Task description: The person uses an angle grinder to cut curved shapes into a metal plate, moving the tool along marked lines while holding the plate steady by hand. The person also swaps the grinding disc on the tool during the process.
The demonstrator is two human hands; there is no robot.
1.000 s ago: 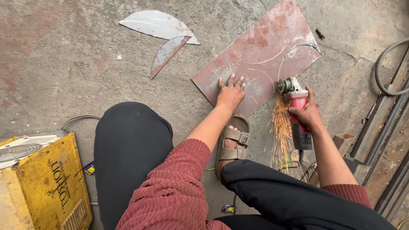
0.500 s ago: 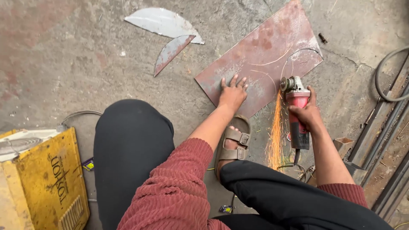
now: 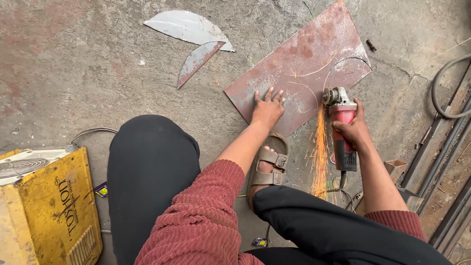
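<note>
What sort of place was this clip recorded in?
Probably a metalworking or welding workshop, with work done on a rough concrete floor. A red angle grinder throws sparks at a rusty steel sheet, curved metal offcuts lie nearby, and a yellow welding machine sits beside the person.

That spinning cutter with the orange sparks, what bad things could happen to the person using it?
The sparks shoot back toward the sandalled foot and dark trousers, so they might burn bare toes or cloth. The left hand lies flat on the rusty metal sheet near the cutting disc, with no glove; a slip could cut it. Only the right hand has a grip on the red grinder, so a kick might twist it loose.
</note>
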